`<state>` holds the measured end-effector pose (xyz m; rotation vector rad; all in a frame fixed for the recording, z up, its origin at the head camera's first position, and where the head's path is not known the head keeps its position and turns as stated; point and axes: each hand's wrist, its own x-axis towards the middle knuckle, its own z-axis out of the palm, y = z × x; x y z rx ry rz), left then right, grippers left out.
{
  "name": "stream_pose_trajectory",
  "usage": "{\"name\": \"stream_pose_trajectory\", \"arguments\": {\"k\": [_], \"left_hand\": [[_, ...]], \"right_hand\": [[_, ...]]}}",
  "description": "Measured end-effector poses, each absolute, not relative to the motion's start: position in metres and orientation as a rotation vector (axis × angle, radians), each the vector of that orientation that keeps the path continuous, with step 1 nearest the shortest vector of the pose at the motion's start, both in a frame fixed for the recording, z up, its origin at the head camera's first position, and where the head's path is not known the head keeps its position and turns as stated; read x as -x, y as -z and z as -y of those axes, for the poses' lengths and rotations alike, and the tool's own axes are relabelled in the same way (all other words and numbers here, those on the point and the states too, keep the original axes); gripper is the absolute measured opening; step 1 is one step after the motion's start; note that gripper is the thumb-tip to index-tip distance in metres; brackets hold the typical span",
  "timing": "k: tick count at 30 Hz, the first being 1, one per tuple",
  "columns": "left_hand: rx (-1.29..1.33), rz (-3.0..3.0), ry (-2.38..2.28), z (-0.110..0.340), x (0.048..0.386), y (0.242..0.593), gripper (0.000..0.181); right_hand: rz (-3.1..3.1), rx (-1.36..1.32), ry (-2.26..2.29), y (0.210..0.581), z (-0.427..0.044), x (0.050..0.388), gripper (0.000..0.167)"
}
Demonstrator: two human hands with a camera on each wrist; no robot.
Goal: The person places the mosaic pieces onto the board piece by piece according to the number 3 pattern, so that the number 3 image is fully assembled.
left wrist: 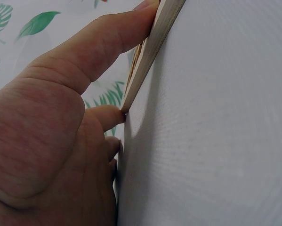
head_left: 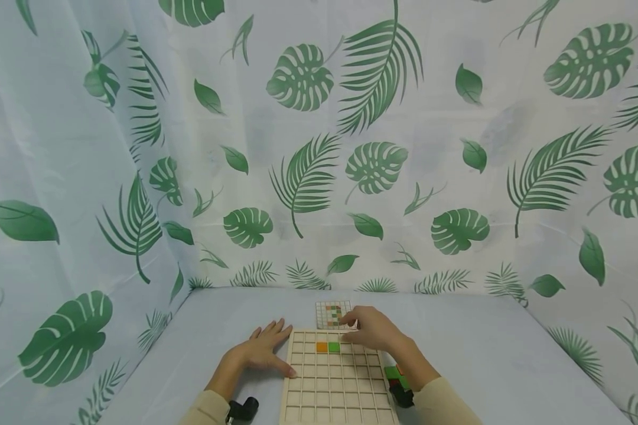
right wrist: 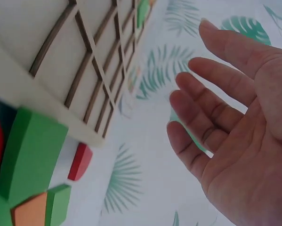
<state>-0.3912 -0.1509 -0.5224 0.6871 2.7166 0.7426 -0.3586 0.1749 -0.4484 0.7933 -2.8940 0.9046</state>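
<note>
The pale rectangular gridded wooden board (head_left: 336, 384) is looking matt, the green angular block (right wrist: 31, 155) smooth, the white leaf-printed cloth backdrop (head_left: 329, 141) lightly creased.

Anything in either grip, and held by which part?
Nothing held: the right hand is empty; the left hand merely touches the wooden board at its edge.

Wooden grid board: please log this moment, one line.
left hand touches wooden grid board | right hand empty | orange block, green block adjacent
</note>
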Motion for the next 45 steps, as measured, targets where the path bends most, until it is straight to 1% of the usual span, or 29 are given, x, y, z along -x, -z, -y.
{"name": "stream_pose_trajectory", "arguments": {"k": [7,15,22,36,45], "left_hand": [[-0.693,-2.703,-0.733,0.149,0.379,0.51,0.125],[-0.68,-2.692,-0.723,0.145,0.37,0.495,0.117],[-0.684,-2.706,-0.71,0.143,0.37,0.496,0.116],[-0.675,-2.704,-0.721,0.143,0.369,0.496,0.116],[-0.677,-2.707,-0.717,0.144,0.37,0.497,0.117]], "right_hand": [[2.895,-0.645,-0.907,0.45,-0.187,0.352,0.039],[2.916,-0.534,-0.894,0.45,-0.199,0.351,0.034],[2.921,-0.482,-0.813,0.451,-0.213,0.352,0.031],[2.957,-0.365,-0.846,0.456,-0.223,0.356,0.029],[2.971,-0.305,-0.927,0.463,-0.229,0.357,0.023]]}}
